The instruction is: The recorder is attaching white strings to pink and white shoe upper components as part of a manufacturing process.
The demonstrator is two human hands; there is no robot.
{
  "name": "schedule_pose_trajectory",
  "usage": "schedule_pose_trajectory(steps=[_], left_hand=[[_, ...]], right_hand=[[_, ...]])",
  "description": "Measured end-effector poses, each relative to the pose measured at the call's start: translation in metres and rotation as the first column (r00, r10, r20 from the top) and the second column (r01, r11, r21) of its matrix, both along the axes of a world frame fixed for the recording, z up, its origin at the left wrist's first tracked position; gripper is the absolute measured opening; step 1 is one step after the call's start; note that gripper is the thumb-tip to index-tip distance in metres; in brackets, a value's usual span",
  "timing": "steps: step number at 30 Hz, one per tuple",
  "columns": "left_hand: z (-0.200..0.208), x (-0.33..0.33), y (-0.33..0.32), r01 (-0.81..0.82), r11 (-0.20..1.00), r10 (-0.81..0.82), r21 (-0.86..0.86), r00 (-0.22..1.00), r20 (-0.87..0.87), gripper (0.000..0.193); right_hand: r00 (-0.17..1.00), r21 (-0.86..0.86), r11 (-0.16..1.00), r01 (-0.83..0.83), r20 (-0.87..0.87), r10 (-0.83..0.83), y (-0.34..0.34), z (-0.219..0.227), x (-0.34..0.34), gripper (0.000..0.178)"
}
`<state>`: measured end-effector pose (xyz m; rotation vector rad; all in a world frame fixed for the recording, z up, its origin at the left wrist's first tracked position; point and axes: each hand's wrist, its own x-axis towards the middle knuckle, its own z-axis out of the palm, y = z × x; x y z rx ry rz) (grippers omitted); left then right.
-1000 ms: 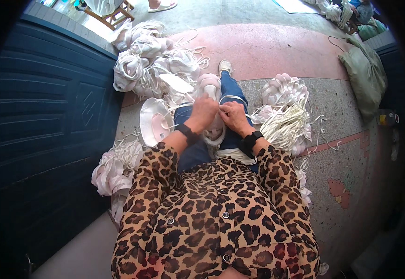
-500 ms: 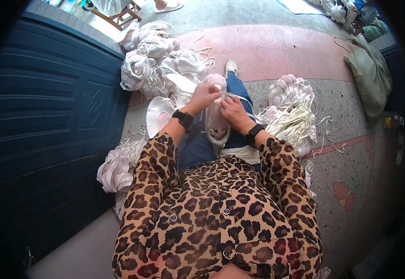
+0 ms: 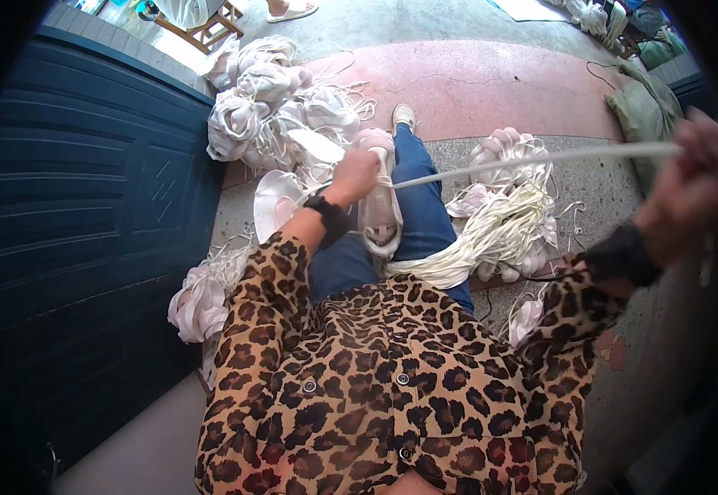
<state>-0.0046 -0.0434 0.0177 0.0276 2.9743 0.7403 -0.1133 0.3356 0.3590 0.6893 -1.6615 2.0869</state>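
Note:
A white and pale pink shoe upper (image 3: 380, 216) lies over my lap, its heel opening toward me. My left hand (image 3: 354, 176) is closed on its left edge near the lacing, fingertips partly hidden. Far out to the right, my right hand (image 3: 689, 190), blurred by motion, grips a white shoelace (image 3: 532, 163). The lace runs taut from the upper's lacing across to that hand. A thick bundle of loose cream laces (image 3: 483, 239) is draped over my right thigh.
Piles of white and pink uppers (image 3: 264, 99) lie at the far left, with more uppers (image 3: 507, 153) at right. A dark blue panelled door (image 3: 95, 190) borders the left side. A grey-green sack (image 3: 644, 107) sits at far right. Another person's sandalled foot (image 3: 293, 11) shows at the top.
My right hand has swung from the upper far out to the right, drawing the shoelace out taut. My left hand has stayed at the upper and moved slightly down and left.

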Motion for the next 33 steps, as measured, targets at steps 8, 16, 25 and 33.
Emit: schedule_pose_trajectory(steps=[8, 16, 25, 33], left_hand=[[-0.009, 0.013, -0.022, 0.102, 0.995, -0.098, -0.013, 0.98, 0.171, 0.016], [-0.023, 0.015, -0.028, 0.232, 0.966, -0.224, -0.113, 0.971, 0.08, 0.011], [-0.006, 0.012, -0.028, 0.168, 0.985, -0.171, 0.037, 0.981, 0.09, 0.02], [-0.013, 0.049, -0.031, -0.17, 0.97, 0.147, 0.172, 0.98, 0.137, 0.026]], right_hand=[[0.592, 0.28, 0.698, -0.659, 0.766, 0.251, -0.149, -0.292, 0.081, 0.021], [0.791, 0.606, 0.611, -0.509, 0.61, 0.054, -0.223, -0.38, 0.131, 0.028], [0.725, 0.497, 0.723, -0.479, 0.689, 0.007, -0.232, -0.378, 0.139, 0.025], [0.834, 0.634, 0.674, -0.379, 0.549, -0.048, -0.241, -0.396, 0.141, 0.021]])
